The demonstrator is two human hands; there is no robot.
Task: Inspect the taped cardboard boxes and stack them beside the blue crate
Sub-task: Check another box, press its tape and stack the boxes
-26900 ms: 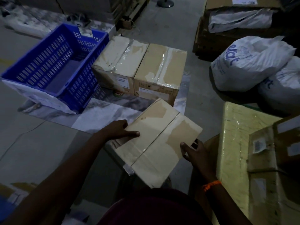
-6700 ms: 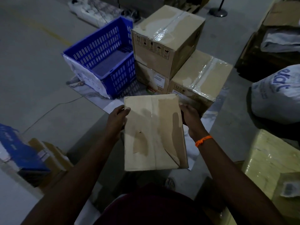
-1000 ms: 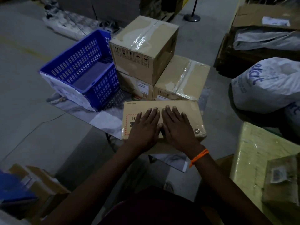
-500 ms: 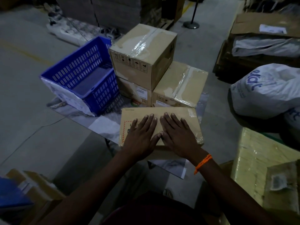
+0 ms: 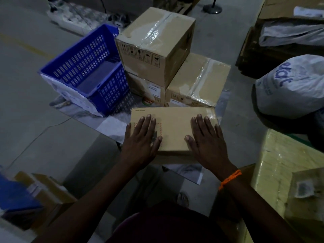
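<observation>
While it lies flat, the near cardboard box [image 5: 175,130] is touched from above by both hands.
Its top is covered toward the left end by the left hand [image 5: 142,139] and toward the right end by the right hand [image 5: 206,140], with fingers kept straight and slightly spread and nothing gripped. Its long axis is set left to right, just in front of the stacked boxes [image 5: 154,44] beside the blue crate [image 5: 84,67].

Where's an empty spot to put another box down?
The taped top of the low right box is bare, next to the stacked box. Grey floor left of the blue crate is open too. A strip runs between that low box and the white sack. Crowded: the right side by the yellow bundle, and the near box, under the left hand and right hand.
</observation>
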